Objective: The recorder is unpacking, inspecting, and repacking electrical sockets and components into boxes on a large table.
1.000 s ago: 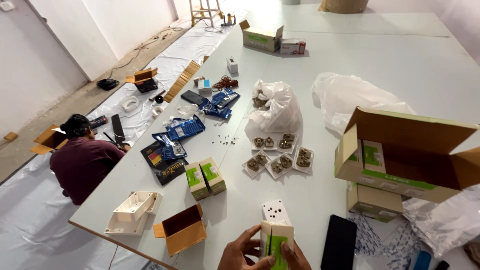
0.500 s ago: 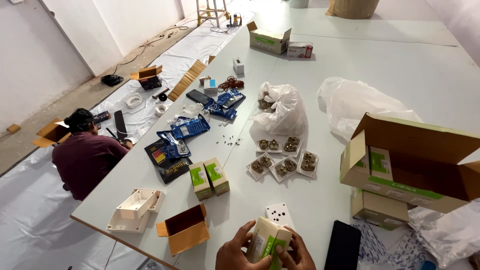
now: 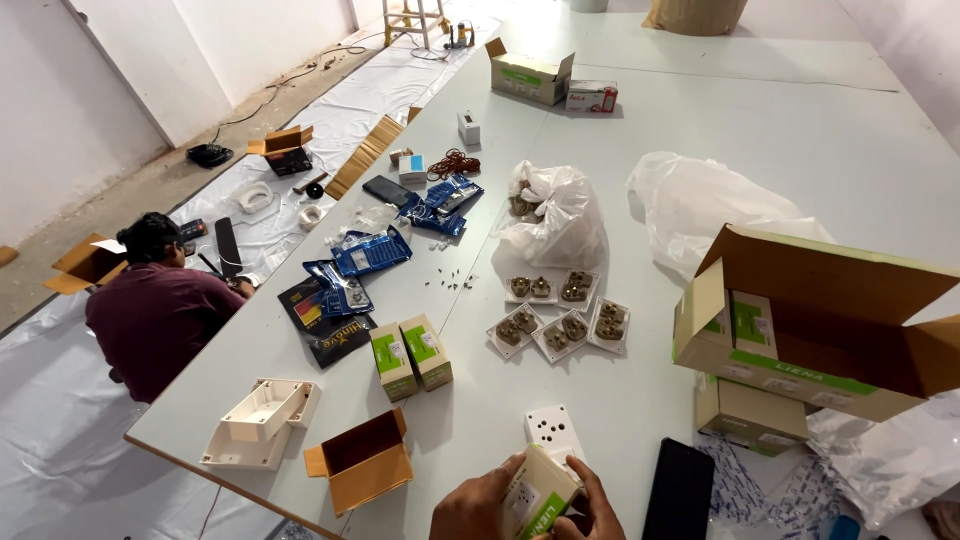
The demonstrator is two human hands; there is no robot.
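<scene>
Both hands, left hand (image 3: 478, 503) and right hand (image 3: 590, 510), now clasping the small green-and-white carton (image 3: 538, 495). White socket plate (image 3: 553, 430), earlier upright above the carton, now lying flat on the table (image 3: 780, 130) just beyond it. Emptied, apparently.

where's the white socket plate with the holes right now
In the head view the white socket plate lies flat on the white table near its lower edge, just above the small box both hands hold, left of the black phone.

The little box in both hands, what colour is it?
Small box: white with a green band, head view.
</scene>
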